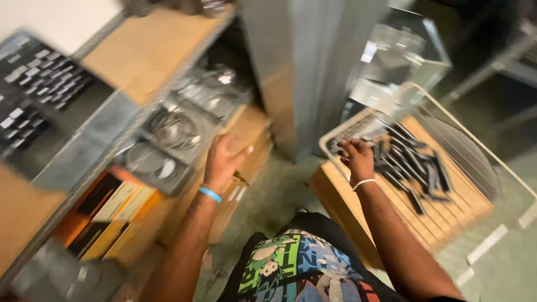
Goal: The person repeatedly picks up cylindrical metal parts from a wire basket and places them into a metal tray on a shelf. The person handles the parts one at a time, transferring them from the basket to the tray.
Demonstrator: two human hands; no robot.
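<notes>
A: Black strips (411,162): a loose heap on the slatted wooden crate (447,215), inside a white wire frame (506,168). Location: just beyond and to the right of the right hand (356,158).

B: State of that hand?

A: Fingers (345,146) curled down, bunched over the near end of the heap. Motion blur; cannot tell whether a strip is actually pinched.

B: Left hand (222,162)?

A: Fingers pressed together, flat against a cardboard box (246,140) on the shelf (84,162). Holding nothing. Clear packs (173,131) of round metal parts sit just left of the fingertips.

B: Handling note?

A: My judgement: strips lie crossed, so take one from the top of the heap, by its end, and lift straight up. Dragging sideways would likely snag the neighbours. The left hand's brace on the box looks useful for balance.
</notes>
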